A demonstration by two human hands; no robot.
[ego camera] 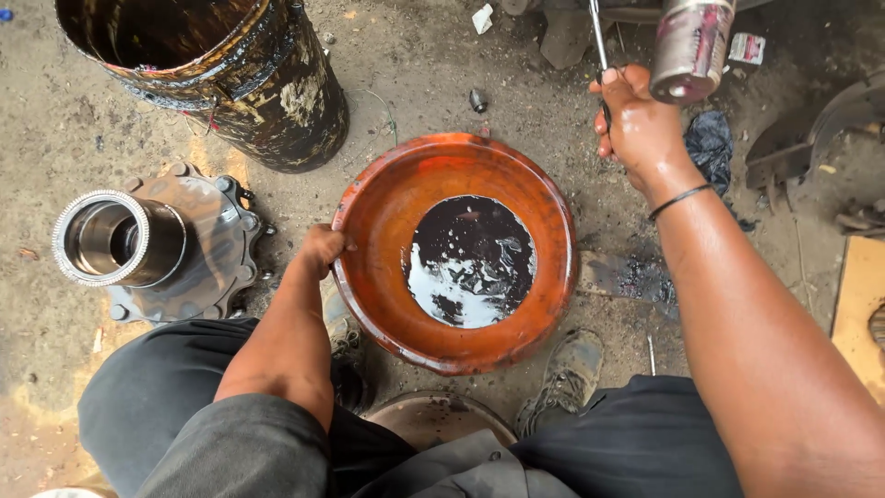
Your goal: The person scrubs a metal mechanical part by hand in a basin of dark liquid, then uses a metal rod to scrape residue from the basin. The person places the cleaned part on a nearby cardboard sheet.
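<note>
Hub: grey metal flanged wheel hub [138, 244] on dirt, far left.
Left hand [320, 251]: fingers clamped on orange basin's rim.
Basin: round orange plastic basin [387, 207] holding black oil, centre.
Right hand [638, 120]: closed around thin metal rod [597, 37], beside cylindrical metal can [691, 46].

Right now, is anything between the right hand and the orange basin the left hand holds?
Nothing visible. The left hand grips the orange basin at its rim. The right hand, closed on a thin metal rod, is raised beyond the basin's far right edge, with only bare ground between.
</note>
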